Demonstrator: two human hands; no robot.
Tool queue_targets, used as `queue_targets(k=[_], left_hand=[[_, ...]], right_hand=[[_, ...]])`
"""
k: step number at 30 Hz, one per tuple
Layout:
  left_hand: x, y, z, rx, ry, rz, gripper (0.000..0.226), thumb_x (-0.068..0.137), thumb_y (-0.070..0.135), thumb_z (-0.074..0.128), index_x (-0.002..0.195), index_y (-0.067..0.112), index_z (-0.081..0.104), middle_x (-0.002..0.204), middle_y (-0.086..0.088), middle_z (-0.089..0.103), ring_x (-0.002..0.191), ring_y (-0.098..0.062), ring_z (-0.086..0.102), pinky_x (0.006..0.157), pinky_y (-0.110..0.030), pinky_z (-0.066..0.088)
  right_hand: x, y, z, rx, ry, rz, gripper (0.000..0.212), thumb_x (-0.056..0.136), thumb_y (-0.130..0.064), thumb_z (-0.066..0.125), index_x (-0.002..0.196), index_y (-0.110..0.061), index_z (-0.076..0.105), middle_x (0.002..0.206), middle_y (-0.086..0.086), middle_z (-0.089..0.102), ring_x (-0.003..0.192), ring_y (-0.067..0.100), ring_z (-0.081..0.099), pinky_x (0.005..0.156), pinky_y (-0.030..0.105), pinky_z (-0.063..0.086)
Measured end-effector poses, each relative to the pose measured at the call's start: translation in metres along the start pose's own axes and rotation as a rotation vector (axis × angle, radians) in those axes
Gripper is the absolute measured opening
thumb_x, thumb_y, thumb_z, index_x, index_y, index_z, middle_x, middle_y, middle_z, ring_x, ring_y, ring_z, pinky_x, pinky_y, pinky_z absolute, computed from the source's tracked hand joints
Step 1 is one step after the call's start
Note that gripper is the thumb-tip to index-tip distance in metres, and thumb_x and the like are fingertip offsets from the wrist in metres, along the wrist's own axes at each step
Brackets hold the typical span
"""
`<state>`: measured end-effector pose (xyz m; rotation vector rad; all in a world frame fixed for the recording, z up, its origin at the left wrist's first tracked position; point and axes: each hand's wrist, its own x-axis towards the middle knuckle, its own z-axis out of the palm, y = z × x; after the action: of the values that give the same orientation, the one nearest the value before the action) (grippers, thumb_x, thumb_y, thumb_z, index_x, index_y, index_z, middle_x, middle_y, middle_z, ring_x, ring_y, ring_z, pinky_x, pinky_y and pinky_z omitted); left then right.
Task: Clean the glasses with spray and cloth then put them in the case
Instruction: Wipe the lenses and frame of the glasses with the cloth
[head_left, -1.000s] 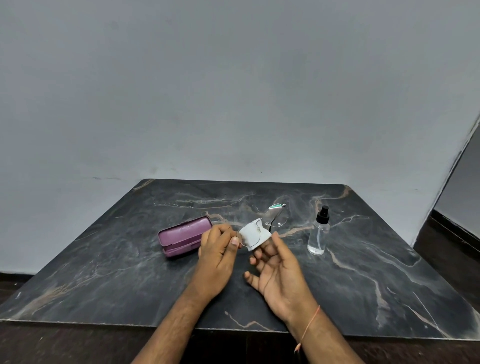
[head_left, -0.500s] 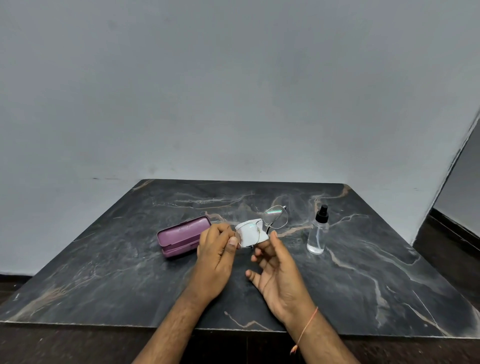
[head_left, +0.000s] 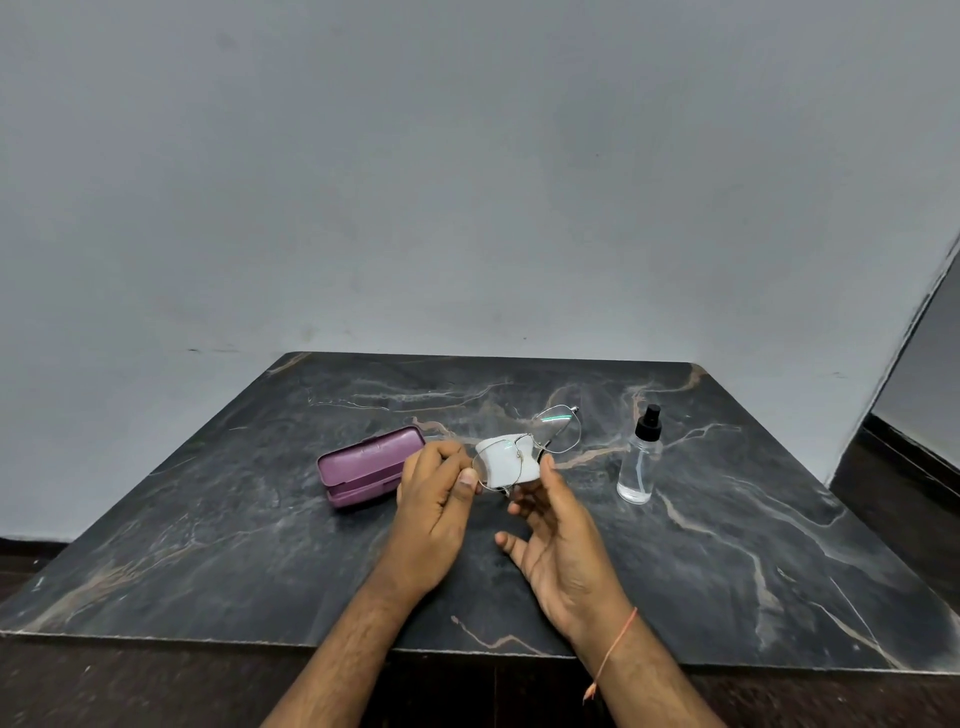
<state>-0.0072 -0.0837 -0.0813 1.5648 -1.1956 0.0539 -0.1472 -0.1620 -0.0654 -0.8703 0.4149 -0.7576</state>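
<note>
I note a dark marble-patterned counter (head_left: 727, 545) set against a plain grey wall (head_left: 467, 182). My left hand (head_left: 434, 506) is curled closed above the counter, thumb and fingers pinching the rim of one lens of the thin wire-framed glasses (head_left: 524, 452). My right hand (head_left: 558, 545) is partly open, palm turned inward, its fingertips pressing a small folded white cloth (head_left: 506, 462) against that lens; the little finger stands clear. The glasses are held off the surface between both hands, the second lens raised toward the far side. A closed purple oblong glasses case (head_left: 369, 465) lies just left of the left hand. A clear spray bottle with a black pump top (head_left: 640, 462) stands upright, right of the glasses.
</note>
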Motion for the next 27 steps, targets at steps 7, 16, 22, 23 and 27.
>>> queue_targets(k=[7, 16, 22, 23, 27], left_hand=[[0.0011, 0.0009, -0.0001, 0.0, -0.068, -0.022, 0.025, 0.109, 0.052, 0.037, 0.097, 0.046, 0.058, 0.117, 0.018, 0.057, 0.123, -0.015, 0.049, 0.11, -0.051, 0.043], [0.0005, 0.003, -0.0014, -0.015, -0.012, 0.004, 0.022, 0.11, 0.048, 0.038, 0.099, 0.05, 0.057, 0.116, 0.021, 0.057, 0.119, -0.012, 0.049, 0.106, -0.047, 0.045], [-0.0003, 0.0016, -0.0009, -0.009, -0.067, -0.011, 0.026, 0.109, 0.052, 0.037, 0.095, 0.042, 0.057, 0.114, 0.02, 0.054, 0.12, -0.015, 0.048, 0.107, -0.051, 0.044], [-0.0006, 0.0015, -0.0009, -0.009, -0.076, -0.012, 0.029, 0.109, 0.052, 0.037, 0.095, 0.038, 0.059, 0.115, 0.017, 0.056, 0.121, -0.016, 0.049, 0.108, -0.052, 0.044], [-0.0003, 0.0028, -0.0002, 0.002, -0.107, -0.011, 0.033, 0.107, 0.051, 0.038, 0.097, 0.032, 0.062, 0.115, 0.011, 0.057, 0.121, -0.021, 0.051, 0.108, -0.055, 0.044]], right_hand=[[0.0014, -0.0011, 0.001, -0.004, -0.012, 0.004, 0.047, 0.081, -0.061, 0.08, 0.105, -0.02, 0.083, 0.095, 0.0, 0.07, 0.086, 0.011, 0.064, 0.069, 0.034, 0.055], [-0.0015, 0.0006, 0.0053, -0.08, 0.033, -0.023, 0.039, 0.095, -0.052, 0.072, 0.108, -0.019, 0.085, 0.092, -0.001, 0.068, 0.09, 0.011, 0.062, 0.066, 0.032, 0.056], [0.0022, -0.0003, 0.0025, 0.025, 0.085, 0.013, 0.03, 0.093, -0.047, 0.076, 0.104, -0.021, 0.084, 0.09, 0.003, 0.07, 0.085, 0.013, 0.065, 0.066, 0.034, 0.056], [0.0028, -0.0003, 0.0021, 0.035, 0.081, 0.019, 0.03, 0.092, -0.046, 0.077, 0.105, -0.021, 0.084, 0.091, 0.004, 0.071, 0.085, 0.013, 0.065, 0.067, 0.034, 0.056], [0.0044, -0.0021, 0.0013, 0.052, 0.017, 0.063, 0.039, 0.09, -0.049, 0.076, 0.112, -0.017, 0.082, 0.099, 0.004, 0.075, 0.087, 0.013, 0.066, 0.069, 0.035, 0.056]])
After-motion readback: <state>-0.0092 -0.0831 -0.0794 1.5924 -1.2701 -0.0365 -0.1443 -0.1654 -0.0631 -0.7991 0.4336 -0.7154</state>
